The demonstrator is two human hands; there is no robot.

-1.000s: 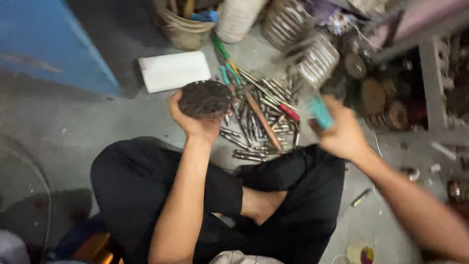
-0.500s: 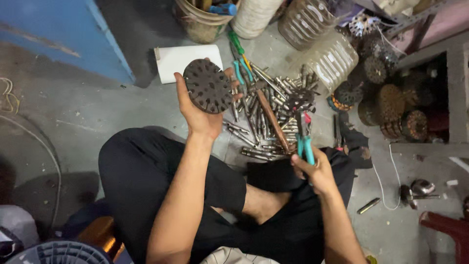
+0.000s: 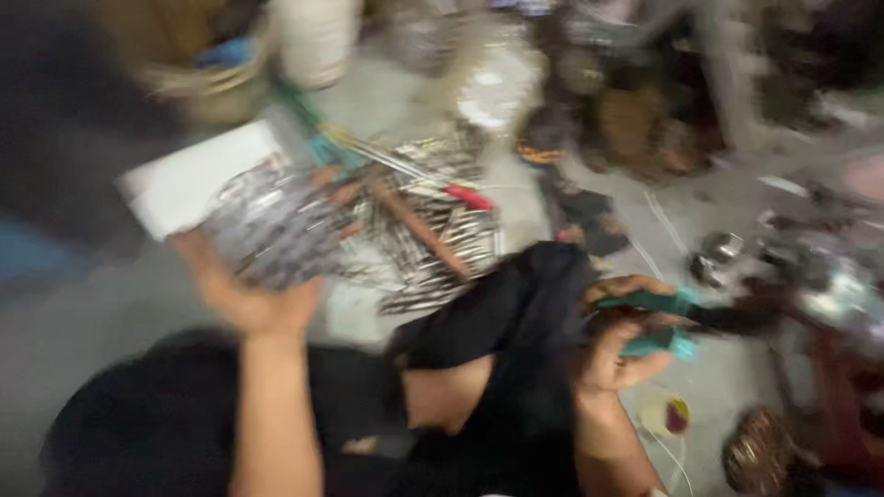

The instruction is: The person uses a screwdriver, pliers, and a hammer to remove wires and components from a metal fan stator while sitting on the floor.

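The whole view is motion-blurred. My left hand (image 3: 247,293) holds up a round dark metal disc (image 3: 267,235) with a toothed edge, above my left knee. My right hand (image 3: 619,342) grips pliers with teal handles (image 3: 658,317), their dark jaws pointing right, just beyond my right knee. I sit cross-legged on the floor in black trousers (image 3: 502,340). A pile of metal tools and rods (image 3: 433,225) lies on the floor ahead of my legs, between both hands.
A white flat sheet (image 3: 189,175) lies on the grey floor at left. Buckets (image 3: 198,78) and a white container (image 3: 313,37) stand behind it. Round metal parts (image 3: 635,120) crowd the upper right. A small brown wheel (image 3: 760,451) sits at the lower right.
The camera swung and the picture blurred. My right hand with the pliers moved right and lower, past my knee. My left hand still holds the disc up.
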